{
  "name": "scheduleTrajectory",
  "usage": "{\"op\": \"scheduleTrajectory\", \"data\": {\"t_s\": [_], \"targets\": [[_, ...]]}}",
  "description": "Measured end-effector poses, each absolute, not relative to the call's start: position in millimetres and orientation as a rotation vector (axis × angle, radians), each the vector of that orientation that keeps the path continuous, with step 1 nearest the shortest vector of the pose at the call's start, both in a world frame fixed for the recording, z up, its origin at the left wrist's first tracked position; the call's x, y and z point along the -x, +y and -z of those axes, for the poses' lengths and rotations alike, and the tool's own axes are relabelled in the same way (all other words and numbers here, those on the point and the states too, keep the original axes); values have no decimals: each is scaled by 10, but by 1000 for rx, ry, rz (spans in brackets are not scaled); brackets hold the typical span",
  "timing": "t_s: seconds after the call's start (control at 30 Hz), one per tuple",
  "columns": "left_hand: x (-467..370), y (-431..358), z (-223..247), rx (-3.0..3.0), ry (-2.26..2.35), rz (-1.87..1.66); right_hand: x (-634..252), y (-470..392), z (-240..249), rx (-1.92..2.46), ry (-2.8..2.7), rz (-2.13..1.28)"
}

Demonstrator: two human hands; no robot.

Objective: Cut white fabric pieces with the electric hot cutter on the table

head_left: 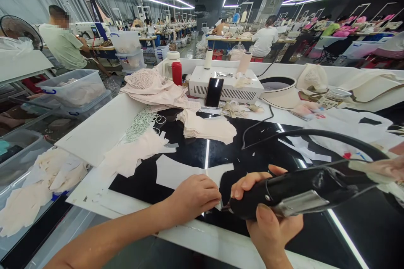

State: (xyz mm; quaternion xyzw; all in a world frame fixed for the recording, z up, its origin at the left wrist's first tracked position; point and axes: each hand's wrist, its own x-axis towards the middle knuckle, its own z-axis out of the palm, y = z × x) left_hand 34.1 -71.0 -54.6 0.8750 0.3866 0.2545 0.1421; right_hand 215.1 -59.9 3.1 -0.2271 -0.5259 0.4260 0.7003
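My right hand (271,227) is wrapped around a thick black corded hand tool (296,189) with a silver lever on its side. The tool's narrow metal tip points left, close to the fingertips of my left hand (194,197). Those fingers are curled together on the near edge of a white cut fabric piece (176,170), which lies flat on a glossy black panel (265,147). My palm hides part of the fabric. Whether the tip touches the cloth, I cannot tell. A black cable (334,133) arches behind the tool.
Beyond the fabric sit a stack of cream pieces (206,126), green elastic cords (143,124) and a phone (214,92) leaning on a white vented box (227,82). Pale cut pieces (132,153) lie left. Plastic bags (350,126) lie right. Other people work at sewing machines behind.
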Motion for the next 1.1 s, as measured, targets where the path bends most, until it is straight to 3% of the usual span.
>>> {"op": "scheduleTrajectory", "data": {"t_s": [1.1], "targets": [[-141, -722, 534, -2815, 836, -888, -2163, -595, -20, 488, -1173, -950]]}}
